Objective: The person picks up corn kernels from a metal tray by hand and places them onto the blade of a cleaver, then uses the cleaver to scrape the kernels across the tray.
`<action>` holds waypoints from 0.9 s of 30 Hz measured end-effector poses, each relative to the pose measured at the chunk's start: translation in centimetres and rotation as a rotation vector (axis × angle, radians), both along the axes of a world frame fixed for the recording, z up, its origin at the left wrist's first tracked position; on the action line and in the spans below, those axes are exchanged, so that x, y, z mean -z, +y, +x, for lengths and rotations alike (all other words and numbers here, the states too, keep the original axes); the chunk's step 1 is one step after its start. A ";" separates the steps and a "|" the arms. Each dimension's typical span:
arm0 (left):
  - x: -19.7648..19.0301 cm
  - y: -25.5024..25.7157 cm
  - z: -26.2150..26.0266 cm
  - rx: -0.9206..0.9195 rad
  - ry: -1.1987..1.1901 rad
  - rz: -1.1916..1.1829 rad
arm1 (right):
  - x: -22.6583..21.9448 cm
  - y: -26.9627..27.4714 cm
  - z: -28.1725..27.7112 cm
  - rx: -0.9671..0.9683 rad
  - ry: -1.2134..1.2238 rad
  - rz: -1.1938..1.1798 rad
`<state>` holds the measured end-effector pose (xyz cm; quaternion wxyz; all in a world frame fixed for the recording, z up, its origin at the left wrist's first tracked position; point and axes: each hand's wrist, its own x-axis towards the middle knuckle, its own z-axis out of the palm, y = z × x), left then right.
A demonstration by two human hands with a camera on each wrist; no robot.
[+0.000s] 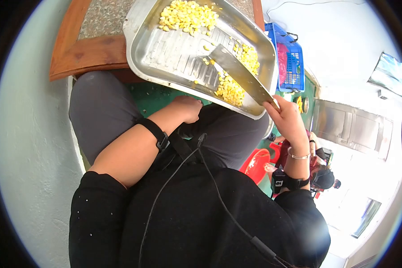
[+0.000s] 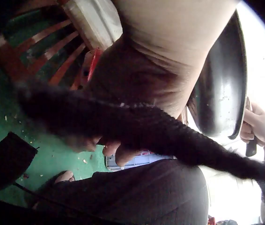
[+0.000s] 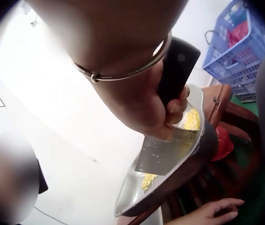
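Note:
My right hand (image 1: 288, 120) grips a cleaver (image 1: 239, 73) by its handle, the fingers wrapped round it in the right wrist view. Its wide metal blade (image 3: 163, 154) reaches into a deep metal tray (image 1: 169, 67), over small yellow pieces that look like corn kernels (image 1: 230, 90). These lie on both sides of the blade, while a larger heap of yellow pieces (image 1: 187, 17) sits at the tray's far end. Below the tray's near rim, my left hand (image 1: 187, 108) hangs over my lap with loose fingers (image 2: 123, 153), holding nothing.
The tray rests partly on a wood-edged stone tabletop (image 1: 105, 20). Beyond its right end stands a blue crate (image 1: 292, 67) with something pink inside. A red basin (image 1: 257, 165) is on the green floor, and other people sit further right. A wall (image 1: 27, 134) rises on the left.

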<state>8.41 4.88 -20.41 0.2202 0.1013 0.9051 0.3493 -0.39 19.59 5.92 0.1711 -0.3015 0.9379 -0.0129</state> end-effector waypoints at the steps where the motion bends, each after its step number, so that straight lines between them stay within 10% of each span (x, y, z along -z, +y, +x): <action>1: -0.4 -0.1 -0.1 0.006 -0.040 -0.002 | -0.7 0.3 0.1 -0.001 0.000 0.004; 15: 0.5 0.2 -0.3 -0.052 -0.054 0.062 | 3.0 -2.1 -2.8 -0.175 0.343 -0.100; 27: -1.5 -0.5 -0.1 -0.026 -0.101 0.029 | 1.9 -0.9 -1.0 -0.079 0.150 -0.167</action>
